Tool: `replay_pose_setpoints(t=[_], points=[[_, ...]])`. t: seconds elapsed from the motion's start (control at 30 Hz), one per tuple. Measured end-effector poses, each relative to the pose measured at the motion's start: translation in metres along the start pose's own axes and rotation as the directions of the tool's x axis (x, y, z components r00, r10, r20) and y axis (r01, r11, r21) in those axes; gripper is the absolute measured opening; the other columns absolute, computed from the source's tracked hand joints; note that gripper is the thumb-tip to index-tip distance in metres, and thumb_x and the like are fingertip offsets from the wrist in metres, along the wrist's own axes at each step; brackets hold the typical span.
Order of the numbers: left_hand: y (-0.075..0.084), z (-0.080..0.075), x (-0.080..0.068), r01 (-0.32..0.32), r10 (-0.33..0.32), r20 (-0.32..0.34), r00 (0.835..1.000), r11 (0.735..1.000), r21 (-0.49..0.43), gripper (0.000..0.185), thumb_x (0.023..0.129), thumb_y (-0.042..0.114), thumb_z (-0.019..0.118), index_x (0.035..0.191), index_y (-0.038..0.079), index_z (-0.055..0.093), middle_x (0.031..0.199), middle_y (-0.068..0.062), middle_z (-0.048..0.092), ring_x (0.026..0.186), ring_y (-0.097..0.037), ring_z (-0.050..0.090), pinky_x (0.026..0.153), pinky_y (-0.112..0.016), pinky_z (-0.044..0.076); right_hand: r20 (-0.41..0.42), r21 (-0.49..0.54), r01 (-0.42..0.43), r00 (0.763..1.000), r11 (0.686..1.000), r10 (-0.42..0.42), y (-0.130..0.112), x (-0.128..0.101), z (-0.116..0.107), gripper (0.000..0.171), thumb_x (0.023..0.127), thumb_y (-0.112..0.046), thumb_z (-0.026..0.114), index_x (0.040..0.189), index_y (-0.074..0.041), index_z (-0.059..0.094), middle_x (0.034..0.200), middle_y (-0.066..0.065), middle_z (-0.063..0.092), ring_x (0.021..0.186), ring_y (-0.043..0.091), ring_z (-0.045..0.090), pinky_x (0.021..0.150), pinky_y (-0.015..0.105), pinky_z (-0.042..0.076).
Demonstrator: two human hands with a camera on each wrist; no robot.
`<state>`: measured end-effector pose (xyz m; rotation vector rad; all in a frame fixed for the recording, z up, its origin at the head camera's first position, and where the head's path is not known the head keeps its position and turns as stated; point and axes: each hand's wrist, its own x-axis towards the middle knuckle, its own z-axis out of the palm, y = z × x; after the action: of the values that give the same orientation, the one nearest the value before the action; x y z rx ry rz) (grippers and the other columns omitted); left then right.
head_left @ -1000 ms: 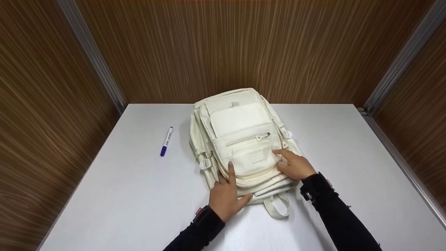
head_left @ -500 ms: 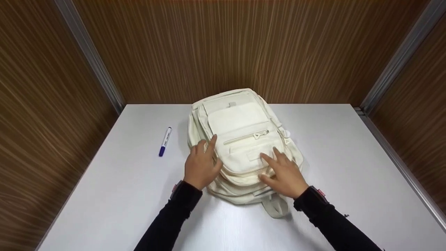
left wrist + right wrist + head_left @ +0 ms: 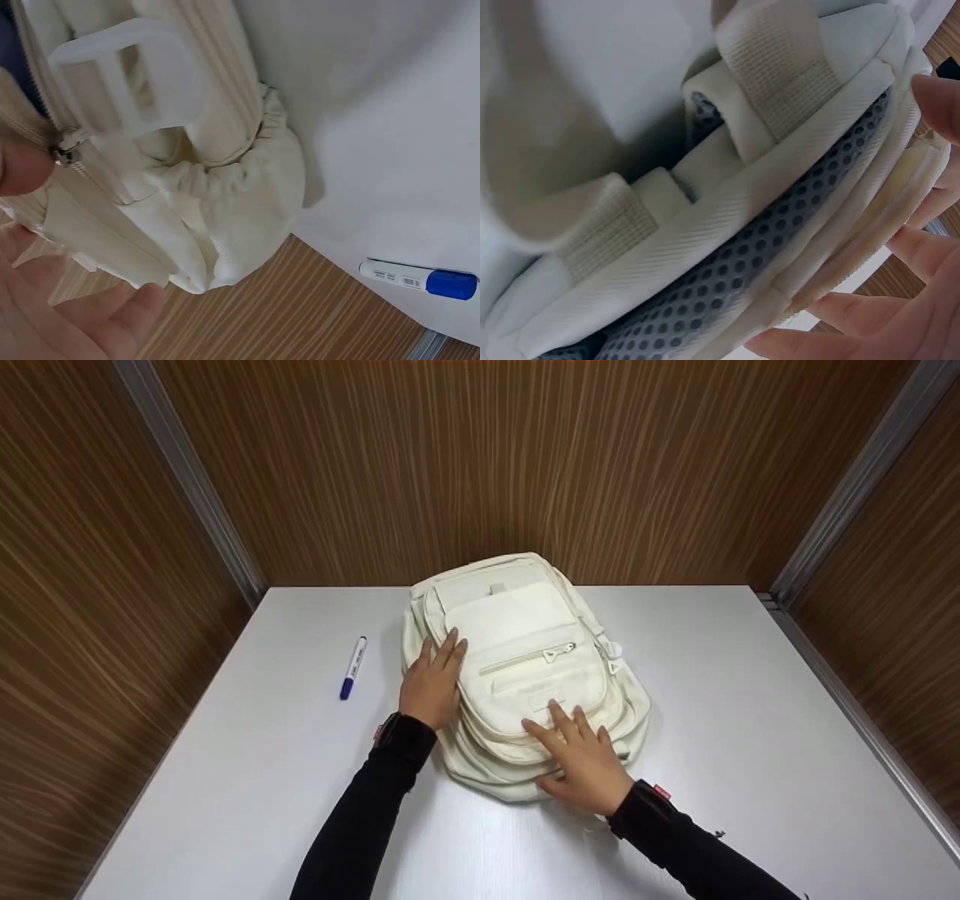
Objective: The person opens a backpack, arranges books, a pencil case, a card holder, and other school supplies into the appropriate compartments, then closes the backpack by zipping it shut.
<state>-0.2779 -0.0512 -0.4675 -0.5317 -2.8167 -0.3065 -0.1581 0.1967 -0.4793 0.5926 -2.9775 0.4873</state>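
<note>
Backpack [image 3: 517,660]: cream, lying front-up in the middle of the white table [image 3: 750,720], its top end toward the person and its base toward the back wall; front zip pocket [image 3: 529,655] looking closed
Left hand [image 3: 433,684]: resting flat on the bag's left side, fingers straight and together, gripping nothing; a zip pull [image 3: 63,152] is sitting by the thumb in the wrist view
Right hand [image 3: 581,757]: pressing the near end with fingers spread and straight, holding nothing
Step in hand: steadying and feeling over the bag, by my reading; no zip being drawn yet
Next move: probably calling for a pinch on a zip pull while the other hand is bracing the fabric
Around: a blue-capped marker [image 3: 352,667] is lying well left of the bag, apart from both hands; wood-grain panels [image 3: 97,585] are enclosing the table
In the way: nothing is blocking the hands; the soft fabric may be bunching under the palm
</note>
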Motion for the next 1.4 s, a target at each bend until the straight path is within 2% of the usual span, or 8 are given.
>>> replay_pose_setpoints(t=[0.2,0.4,0.53,0.8,1.0,1.23,1.4], points=[[0.000,0.000,-0.001,-0.018,0.018,0.050,0.999,1.000,-0.005,0.059,0.095,0.012,0.047,0.152,0.015,0.035,0.160,-0.001,0.033,0.145,-0.039,0.032,0.113,-0.048,0.037,0.035,0.021,0.000,0.999,1.000,-0.001,0.007,0.000,-0.005,0.079,0.078,-0.037,0.079,0.147,-0.033,0.042,0.160,0.017,0.025,0.140,0.055,0.026,0.099,0.081,0.025],[0.007,-0.001,-0.003,-0.023,0.021,0.083,0.996,1.000,0.019,0.059,0.097,0.018,0.046,0.153,0.015,0.032,0.160,-0.003,0.031,0.145,-0.041,0.029,0.118,-0.051,0.029,0.037,-0.005,0.003,0.999,1.000,-0.003,0.017,-0.002,-0.016,0.073,0.076,-0.031,0.081,0.141,-0.029,0.049,0.159,0.012,0.030,0.140,0.050,0.033,0.100,0.079,0.028],[0.014,0.000,-0.006,-0.031,0.028,0.056,0.998,0.999,0.044,0.059,0.097,0.022,0.051,0.152,0.015,0.034,0.159,-0.004,0.034,0.144,-0.043,0.030,0.118,-0.050,0.028,0.028,-0.024,0.002,1.000,1.000,-0.001,0.026,-0.003,-0.022,0.068,0.074,-0.025,0.080,0.136,-0.026,0.054,0.158,0.010,0.034,0.140,0.047,0.035,0.101,0.077,0.031],[0.029,0.001,-0.016,-0.089,0.095,-0.058,0.994,0.991,0.096,0.054,0.096,0.024,0.057,0.146,0.008,0.044,0.151,-0.013,0.044,0.142,-0.042,0.035,0.118,-0.046,0.030,0.018,-0.038,-0.003,1.000,0.999,0.004,0.045,-0.004,-0.031,0.062,0.069,-0.012,0.076,0.129,-0.021,0.059,0.153,0.016,0.041,0.132,0.052,0.043,0.094,0.072,0.041],[0.036,0.002,-0.019,-0.149,0.169,-0.138,0.976,0.978,0.144,0.051,0.093,0.026,0.062,0.139,0.006,0.053,0.145,-0.018,0.050,0.140,-0.040,0.039,0.116,-0.045,0.035,0.024,-0.030,-0.045,0.999,0.999,0.046,0.060,-0.003,-0.036,0.064,0.067,-0.005,0.071,0.128,-0.020,0.060,0.152,0.017,0.043,0.129,0.056,0.044,0.093,0.074,0.040],[0.039,0.002,-0.020,-0.207,0.232,-0.138,0.963,0.963,0.173,0.050,0.093,0.031,0.063,0.136,0.006,0.055,0.145,-0.011,0.052,0.140,-0.033,0.042,0.116,-0.042,0.034,0.028,-0.030,-0.091,0.995,0.995,0.091,0.073,-0.001,-0.039,0.067,0.066,0.002,0.066,0.128,-0.021,0.060,0.153,0.016,0.042,0.133,0.054,0.041,0.095,0.078,0.035],[0.040,0.002,-0.019,-0.229,0.257,-0.181,0.949,0.960,0.161,0.049,0.088,0.026,0.071,0.132,0.009,0.060,0.139,-0.008,0.059,0.135,-0.030,0.050,0.114,-0.042,0.038,0.012,-0.049,-0.098,0.995,0.994,0.099,0.082,0.003,-0.042,0.065,0.066,0.005,0.063,0.126,-0.021,0.062,0.152,0.017,0.043,0.131,0.055,0.043,0.092,0.077,0.038]])
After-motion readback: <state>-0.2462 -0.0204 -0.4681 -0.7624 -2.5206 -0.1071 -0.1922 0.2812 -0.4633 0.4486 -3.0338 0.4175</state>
